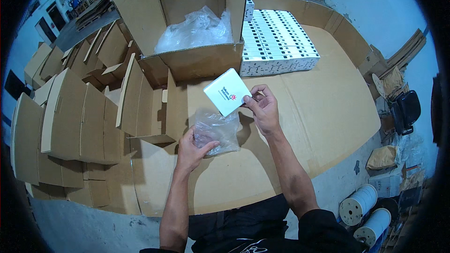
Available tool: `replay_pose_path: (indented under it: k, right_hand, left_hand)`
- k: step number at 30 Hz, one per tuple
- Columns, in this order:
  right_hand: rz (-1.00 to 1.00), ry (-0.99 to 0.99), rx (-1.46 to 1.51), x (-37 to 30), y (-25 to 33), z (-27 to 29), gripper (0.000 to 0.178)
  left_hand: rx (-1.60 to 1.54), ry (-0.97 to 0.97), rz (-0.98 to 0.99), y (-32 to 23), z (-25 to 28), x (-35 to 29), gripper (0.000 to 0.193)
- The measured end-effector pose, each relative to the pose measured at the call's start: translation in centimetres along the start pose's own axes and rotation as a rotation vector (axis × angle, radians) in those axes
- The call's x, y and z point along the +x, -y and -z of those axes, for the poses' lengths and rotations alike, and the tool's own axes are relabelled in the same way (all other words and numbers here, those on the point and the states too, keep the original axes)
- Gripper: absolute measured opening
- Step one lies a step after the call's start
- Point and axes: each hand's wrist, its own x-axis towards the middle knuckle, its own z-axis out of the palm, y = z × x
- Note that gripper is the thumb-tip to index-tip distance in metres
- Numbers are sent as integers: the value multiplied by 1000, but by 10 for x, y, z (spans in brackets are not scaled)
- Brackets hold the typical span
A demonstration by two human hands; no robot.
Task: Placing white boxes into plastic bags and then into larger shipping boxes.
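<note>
Between the thumb and fingers of my right hand [263, 107] is a flat, square white box [227, 91] with dark print and a small red mark. It is tilted, its printed face up. My left hand [191, 149] grips a clear plastic bag [216, 129], thumb on top. The bag's upper edge lies just below the box; whether the two touch I cannot tell. Beyond them stands an open carton [197, 63] with crumpled clear bags [197, 30] inside.
Rows of white boxes [279, 42] stand packed together at the back of the cardboard-covered table [323, 112]. Open cardboard boxes [79, 117] crowd the left side. Cable spools [358, 204] and a black chair [407, 111] are on the floor at right.
</note>
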Motion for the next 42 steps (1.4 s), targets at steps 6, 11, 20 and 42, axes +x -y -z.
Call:
replay_pose_path:
  k: [6, 11, 20, 42]
  right_hand:
    - [-159, 80, -53, -2, 11, -4, 22]
    - [-280, 153, -46, -3, 11, 0, 20]
    - [-232, 215, -163, -2, 10, -5, 20]
    - [-508, 65, -132, -2, -13, 3, 18]
  left_hand:
    - [-55, 19, 37, 7, 6, 1, 59]
    - [-89, 26, 0, 10, 3, 3, 62]
    - [-284, -25, 18, 10, 0, 14, 43]
    - [-428, -157, -77, 17, -12, 62, 30]
